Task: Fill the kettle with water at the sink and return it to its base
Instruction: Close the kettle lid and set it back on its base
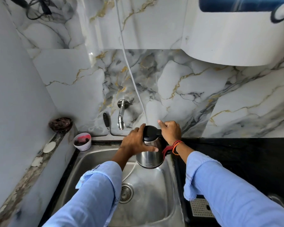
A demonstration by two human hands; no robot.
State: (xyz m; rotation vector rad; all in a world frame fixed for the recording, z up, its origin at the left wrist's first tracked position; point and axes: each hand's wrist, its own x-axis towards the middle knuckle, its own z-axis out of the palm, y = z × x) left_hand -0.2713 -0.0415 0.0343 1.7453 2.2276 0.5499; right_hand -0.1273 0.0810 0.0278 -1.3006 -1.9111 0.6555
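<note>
A steel kettle point(150, 157) with a black lid hangs over the back right part of the steel sink point(95, 161). My left hand point(135, 141) wraps around the kettle's left side, thumb across its front. My right hand point(170, 131) grips the black handle at the kettle's right, at the top by the lid. The lid looks closed. The wall tap point(121, 116) sticks out just left of the kettle, with no water seen running. A thin white hose point(129, 69) hangs down the wall to behind the kettle. The kettle's base is not in view.
A black counter point(236, 158) runs to the right of the sink, with a perforated metal tray point(201, 208) near its front. A small white bowl point(82, 141) sits at the sink's back left corner. A white appliance point(236, 38) hangs on the wall above right. The drain point(126, 193) lies mid-sink.
</note>
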